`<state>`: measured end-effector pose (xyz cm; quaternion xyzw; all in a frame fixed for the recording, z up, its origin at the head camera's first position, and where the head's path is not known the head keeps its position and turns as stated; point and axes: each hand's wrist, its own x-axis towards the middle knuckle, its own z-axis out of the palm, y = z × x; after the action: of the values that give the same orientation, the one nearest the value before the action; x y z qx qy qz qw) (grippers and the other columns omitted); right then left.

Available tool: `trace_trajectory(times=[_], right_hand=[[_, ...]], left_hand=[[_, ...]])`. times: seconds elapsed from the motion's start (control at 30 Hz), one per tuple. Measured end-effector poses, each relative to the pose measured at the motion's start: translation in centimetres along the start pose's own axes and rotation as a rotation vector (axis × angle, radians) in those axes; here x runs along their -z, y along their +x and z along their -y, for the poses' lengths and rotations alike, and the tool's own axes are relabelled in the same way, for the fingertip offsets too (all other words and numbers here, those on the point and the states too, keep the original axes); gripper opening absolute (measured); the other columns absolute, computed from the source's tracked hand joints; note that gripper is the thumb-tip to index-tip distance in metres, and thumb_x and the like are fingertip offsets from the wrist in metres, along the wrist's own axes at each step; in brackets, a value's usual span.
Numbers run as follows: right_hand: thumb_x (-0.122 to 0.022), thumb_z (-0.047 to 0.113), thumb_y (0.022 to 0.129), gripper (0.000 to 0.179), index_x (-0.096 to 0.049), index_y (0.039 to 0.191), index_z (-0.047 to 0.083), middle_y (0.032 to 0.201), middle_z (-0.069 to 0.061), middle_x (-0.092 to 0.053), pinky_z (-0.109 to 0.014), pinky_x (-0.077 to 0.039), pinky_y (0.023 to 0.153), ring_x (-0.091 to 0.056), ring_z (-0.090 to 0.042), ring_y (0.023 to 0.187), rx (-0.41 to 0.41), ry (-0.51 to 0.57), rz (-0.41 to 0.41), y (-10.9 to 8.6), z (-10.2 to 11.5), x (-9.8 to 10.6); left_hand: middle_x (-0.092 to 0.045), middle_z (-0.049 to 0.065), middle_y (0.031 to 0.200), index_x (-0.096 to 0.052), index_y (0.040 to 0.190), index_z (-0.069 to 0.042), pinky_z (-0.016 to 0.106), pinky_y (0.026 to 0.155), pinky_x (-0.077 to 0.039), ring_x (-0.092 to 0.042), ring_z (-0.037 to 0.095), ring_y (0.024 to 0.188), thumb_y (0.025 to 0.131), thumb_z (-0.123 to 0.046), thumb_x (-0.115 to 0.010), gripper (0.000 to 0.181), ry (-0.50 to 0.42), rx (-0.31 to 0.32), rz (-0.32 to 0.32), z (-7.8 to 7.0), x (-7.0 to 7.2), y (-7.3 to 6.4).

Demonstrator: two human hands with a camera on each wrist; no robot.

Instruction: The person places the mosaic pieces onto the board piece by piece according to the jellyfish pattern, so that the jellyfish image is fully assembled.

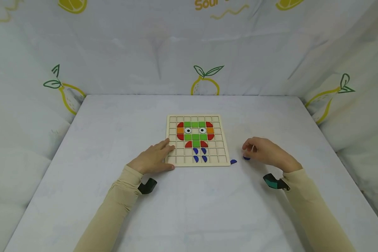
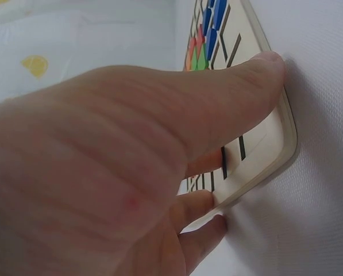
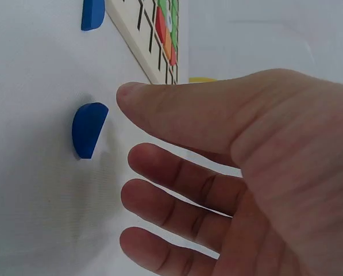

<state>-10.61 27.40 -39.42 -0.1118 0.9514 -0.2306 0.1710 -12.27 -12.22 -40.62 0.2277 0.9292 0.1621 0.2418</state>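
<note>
A wooden grid board (image 1: 222, 140) lies mid-table, carrying a figure of red, orange and green tiles with two eyes and several blue pieces (image 1: 200, 154) below. My left hand (image 1: 155, 157) rests flat on the board's near left corner (image 2: 286, 155), fingers straight. My right hand (image 1: 261, 150) hovers to the right of the board, fingers loosely spread and holding nothing. A blue half-round piece (image 1: 246, 158) (image 3: 88, 129) lies on the cloth just beyond its fingertips. Another blue piece (image 1: 233, 161) (image 3: 92, 14) lies by the board's near right corner.
A white cloth (image 1: 189, 210) covers the table. Fabric walls printed with lemons (image 1: 204, 82) enclose the back and both sides. A wrist camera mount (image 1: 275, 182) sits on each forearm.
</note>
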Motion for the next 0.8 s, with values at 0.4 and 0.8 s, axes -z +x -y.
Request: trace_trajectory(times=[0.4,0.8], right_hand=[[-0.071,0.012,0.092,0.015,-0.068,0.105,0.007,0.089,-0.003,-0.062,-0.031,-0.047,0.075,-0.054,-0.019,0.085,-0.018,-0.021,0.055,0.1,-0.6,-0.9],[-0.07,0.011,0.092,0.015,-0.068,0.106,0.007,0.085,-0.001,-0.06,-0.028,-0.046,0.073,-0.053,-0.016,0.082,0.001,-0.017,0.075,0.1,-0.4,-1.1]], left_hand=[[-0.014,0.014,0.171,-0.035,0.159,-0.013,0.054,0.129,-0.019,-0.02,0.035,0.158,0.094,-0.04,-0.069,0.077,0.006,-0.005,0.006,0.0,0.1,0.1],[-0.015,0.014,0.171,-0.036,0.158,-0.012,0.054,0.128,-0.022,-0.021,0.035,0.157,0.095,-0.04,-0.069,0.076,0.016,-0.025,-0.004,0.0,0.0,0.1]])
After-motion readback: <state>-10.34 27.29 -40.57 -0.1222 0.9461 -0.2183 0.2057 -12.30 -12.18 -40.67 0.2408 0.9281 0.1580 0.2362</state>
